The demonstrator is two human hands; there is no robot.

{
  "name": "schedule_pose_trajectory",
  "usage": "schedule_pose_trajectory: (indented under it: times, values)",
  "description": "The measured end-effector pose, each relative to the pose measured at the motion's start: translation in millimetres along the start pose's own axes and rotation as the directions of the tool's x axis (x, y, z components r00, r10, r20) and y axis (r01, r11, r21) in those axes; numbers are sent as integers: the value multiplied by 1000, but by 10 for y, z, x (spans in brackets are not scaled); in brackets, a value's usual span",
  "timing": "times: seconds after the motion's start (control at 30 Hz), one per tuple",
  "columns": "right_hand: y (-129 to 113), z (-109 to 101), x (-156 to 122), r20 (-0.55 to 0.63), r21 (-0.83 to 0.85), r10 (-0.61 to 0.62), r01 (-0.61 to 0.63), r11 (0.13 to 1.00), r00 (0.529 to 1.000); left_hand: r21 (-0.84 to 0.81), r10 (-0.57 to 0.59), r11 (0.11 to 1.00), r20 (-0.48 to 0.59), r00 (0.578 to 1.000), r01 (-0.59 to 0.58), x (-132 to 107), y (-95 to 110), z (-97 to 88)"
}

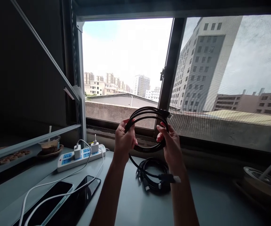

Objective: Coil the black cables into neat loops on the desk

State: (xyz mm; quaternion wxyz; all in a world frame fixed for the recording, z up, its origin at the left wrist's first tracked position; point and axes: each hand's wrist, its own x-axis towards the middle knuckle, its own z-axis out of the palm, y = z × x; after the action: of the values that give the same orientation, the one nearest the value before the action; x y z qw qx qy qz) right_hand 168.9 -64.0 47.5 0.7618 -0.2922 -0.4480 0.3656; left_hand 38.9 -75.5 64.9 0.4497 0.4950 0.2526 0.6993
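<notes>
I hold a black cable (147, 112) wound into a round coil, raised in front of the window. My left hand (123, 141) is closed on the coil's left side. My right hand (170, 142) is closed on its right side, fingers wrapped round the strands. One loose end hangs down and its plug (169, 179) dangles above the grey desk (130, 204). Below the coil lies a second bundle of black cables (151, 175) with several plugs showing.
A white and blue power strip (79, 157) with two white chargers sits left, white wires running to two dark phones (79, 194) at the front. A drink cup (49, 145) stands far left, another cup with a straw (262, 182) at right. Window frame (170, 72) behind.
</notes>
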Motion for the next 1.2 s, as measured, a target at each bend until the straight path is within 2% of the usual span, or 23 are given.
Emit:
schedule_pose_trajectory:
  times: [0.07, 0.13, 0.23, 0.3, 0.53, 0.67, 0.83, 0.9, 1.1, 1.2]
  values:
    - [-48, 1, -18, -29, -81, -92, 89, 993, 995, -36, -38, 999, -6, 999, 38, 40, -17, -41]
    - [-85, -1, -30, -26, -137, -168, 163, 977, 985, -87, -107, 990, 56, 993, 112, 59, -5, -71]
    - [-120, -15, -32, 32, -179, -207, 210, 961, 978, -137, -189, 968, 168, 968, 212, 60, 47, -100]
    - [-129, -29, -28, 62, -198, -226, 234, 952, 972, -141, -230, 955, 207, 951, 261, 57, 77, -112]
    - [-139, -41, -47, 95, -279, -405, 415, 866, 909, -233, -289, 910, 240, 927, 344, 57, 127, -132]
    - [-162, -59, -58, 156, -217, -371, 398, 891, 915, -241, -234, 927, 228, 945, 287, 69, 133, -183]
    - [-212, -137, -53, 221, -137, -184, 217, 966, 958, -136, -165, 970, 237, 958, 200, 85, 130, -297]
    - [-236, -152, -63, 203, -132, -167, 196, 972, 965, -55, -135, 987, 240, 961, 152, 80, 133, -306]
    - [-297, -121, -128, 123, -226, -298, 319, 920, 947, 139, 51, 989, 71, 996, -60, 69, 96, -225]
    - [-299, -124, -123, 57, -309, -401, 398, 864, 914, 187, 128, 973, 63, 990, -138, 76, 74, -229]
